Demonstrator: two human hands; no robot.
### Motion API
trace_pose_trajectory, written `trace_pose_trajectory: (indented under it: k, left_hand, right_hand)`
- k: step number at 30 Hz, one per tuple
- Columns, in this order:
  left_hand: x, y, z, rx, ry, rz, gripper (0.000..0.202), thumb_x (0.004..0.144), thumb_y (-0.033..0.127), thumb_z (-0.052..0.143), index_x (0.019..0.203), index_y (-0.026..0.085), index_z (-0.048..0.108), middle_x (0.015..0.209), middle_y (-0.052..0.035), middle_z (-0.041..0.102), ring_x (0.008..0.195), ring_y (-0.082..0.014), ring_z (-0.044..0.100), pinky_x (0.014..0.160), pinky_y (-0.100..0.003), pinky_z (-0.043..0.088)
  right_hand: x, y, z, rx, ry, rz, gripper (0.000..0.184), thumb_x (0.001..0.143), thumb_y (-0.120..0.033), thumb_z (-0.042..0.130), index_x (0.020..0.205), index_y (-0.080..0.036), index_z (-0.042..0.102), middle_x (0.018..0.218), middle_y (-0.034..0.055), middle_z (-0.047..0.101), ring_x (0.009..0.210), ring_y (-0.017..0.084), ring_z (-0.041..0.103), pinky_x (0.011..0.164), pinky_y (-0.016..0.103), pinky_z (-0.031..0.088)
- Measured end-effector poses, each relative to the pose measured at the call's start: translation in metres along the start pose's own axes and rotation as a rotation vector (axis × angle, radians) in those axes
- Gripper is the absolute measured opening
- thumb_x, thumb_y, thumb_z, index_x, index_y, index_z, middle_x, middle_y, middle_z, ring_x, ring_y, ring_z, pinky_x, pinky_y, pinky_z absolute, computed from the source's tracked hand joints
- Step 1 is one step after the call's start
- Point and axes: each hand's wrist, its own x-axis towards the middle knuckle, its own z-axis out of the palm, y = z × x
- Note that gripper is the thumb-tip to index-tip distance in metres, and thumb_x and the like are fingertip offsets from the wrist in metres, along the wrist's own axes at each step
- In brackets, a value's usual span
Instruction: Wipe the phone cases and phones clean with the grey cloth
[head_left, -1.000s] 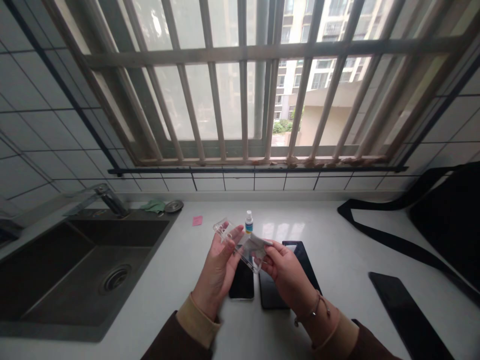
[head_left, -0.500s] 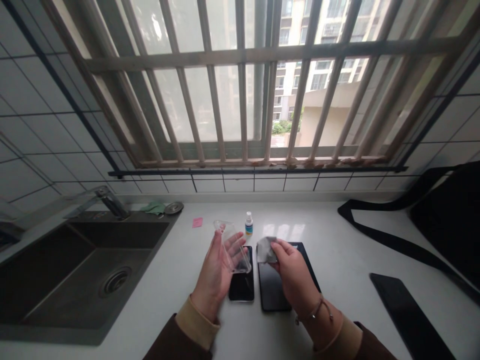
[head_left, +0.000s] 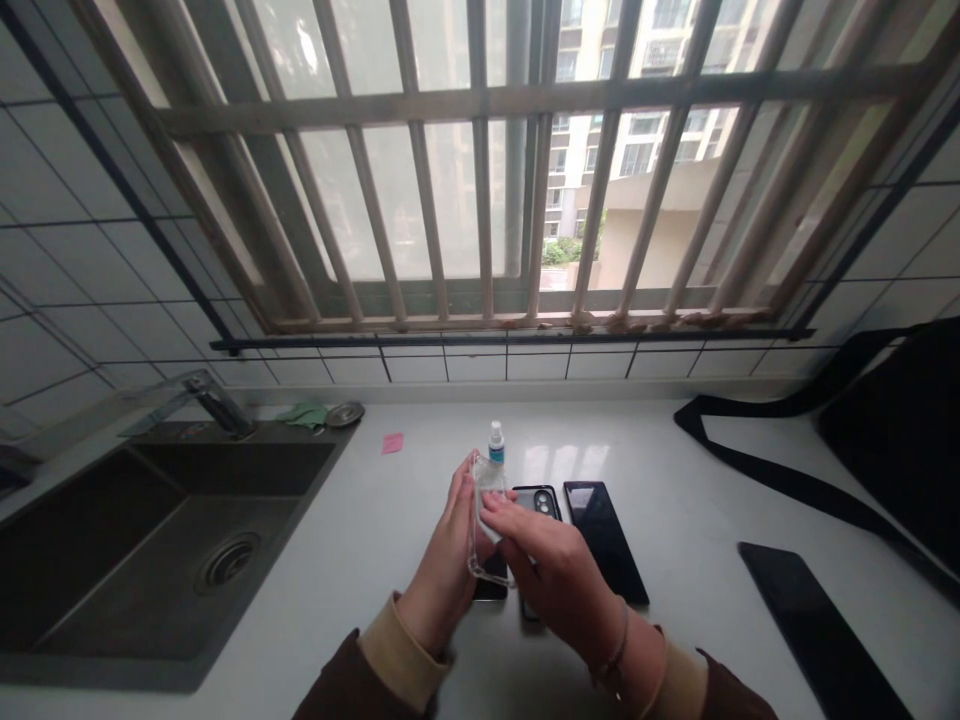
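Note:
My left hand [head_left: 448, 560] holds a clear phone case [head_left: 484, 520] on edge above the white counter [head_left: 375, 520]. My right hand [head_left: 551, 575] presses a small grey cloth [head_left: 491, 500] against the inside of the case. Below the hands lie dark phones: one [head_left: 537, 500] with its camera side up, partly hidden by my right hand, and one [head_left: 604, 540] flat to its right. A small spray bottle [head_left: 496, 443] with a white cap stands just behind the case.
A dark sink [head_left: 150, 540] with a tap [head_left: 214, 400] fills the left side. A pink note [head_left: 392, 442] lies near it. A black bag with a strap [head_left: 885, 430] sits at the right, and another dark slab [head_left: 817, 630] lies near the front right.
My hands came together. The right hand brought the cloth from above the phones onto the case, which the left hand turned on edge. One phone now shows uncovered.

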Motion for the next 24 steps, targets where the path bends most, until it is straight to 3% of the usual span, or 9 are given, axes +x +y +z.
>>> trace_pose_trajectory:
  k: [3,6,10,14,17,20,24]
  left_hand:
    - [0.004,0.001,-0.002,0.082,0.133,0.019,0.080,0.098,0.063,0.064,0.165,0.032,0.033,0.111,-0.0112,0.074,0.082,-0.0228,0.075,0.082,-0.039,0.061]
    - [0.006,0.000,-0.003,0.064,0.127,-0.009,0.082,0.096,0.063,0.066,0.166,0.036,0.031,0.105,-0.0096,0.075,0.081,-0.0242,0.075,0.081,-0.041,0.062]
    - [0.001,-0.003,0.000,-0.006,-0.018,-0.096,0.071,0.095,0.050,0.074,0.158,0.034,0.048,0.125,-0.0138,0.072,0.101,-0.0266,0.075,0.087,-0.038,0.062]
    - [-0.006,-0.004,0.002,0.075,-0.225,-0.224,0.071,0.098,0.056,0.068,0.160,0.031,0.046,0.117,-0.0152,0.072,0.083,-0.0231,0.073,0.068,-0.034,0.061]
    - [-0.008,-0.005,0.001,0.140,-0.289,-0.245,0.073,0.100,0.059,0.063,0.163,0.032,0.039,0.109,-0.0127,0.071,0.079,-0.0214,0.072,0.068,-0.035,0.062]
    - [-0.005,-0.006,0.000,0.143,-0.242,-0.221,0.071,0.101,0.059,0.062,0.163,0.034,0.039,0.118,-0.0137,0.071,0.083,-0.0218,0.073,0.071,-0.035,0.062]
    - [0.001,-0.004,0.000,0.072,-0.050,-0.100,0.071,0.098,0.056,0.068,0.161,0.034,0.043,0.133,-0.0145,0.069,0.101,-0.0255,0.075,0.083,-0.035,0.061]
  right_hand:
    - [0.003,-0.006,-0.002,0.034,-0.106,-0.097,0.051,0.103,-0.007,0.053,0.150,-0.027,0.062,0.148,0.0057,0.067,0.139,0.022,0.064,0.121,0.042,0.053]
    - [0.003,-0.007,-0.001,0.001,-0.105,-0.142,0.053,0.104,-0.006,0.052,0.152,-0.026,0.060,0.146,0.0067,0.068,0.137,0.021,0.065,0.120,0.041,0.054]
    - [0.000,0.004,0.001,-0.111,0.028,-0.063,0.057,0.101,-0.003,0.050,0.152,-0.025,0.060,0.146,0.0093,0.068,0.135,0.024,0.066,0.119,0.045,0.054]
    - [-0.002,0.016,-0.004,-0.218,0.151,0.056,0.054,0.101,-0.009,0.056,0.152,-0.025,0.061,0.148,0.0103,0.066,0.136,0.028,0.066,0.116,0.047,0.056]
    - [-0.003,0.021,-0.007,-0.276,0.186,0.113,0.049,0.103,-0.011,0.054,0.150,-0.024,0.063,0.145,0.0112,0.068,0.135,0.029,0.066,0.117,0.047,0.056]
    - [-0.003,0.020,-0.005,-0.249,0.153,0.101,0.049,0.103,-0.010,0.053,0.148,-0.022,0.065,0.147,0.0118,0.067,0.136,0.028,0.065,0.116,0.046,0.057]
    - [-0.001,0.010,0.002,-0.089,0.039,0.010,0.054,0.101,-0.004,0.050,0.149,-0.026,0.064,0.148,0.0079,0.067,0.136,0.023,0.065,0.117,0.041,0.056]
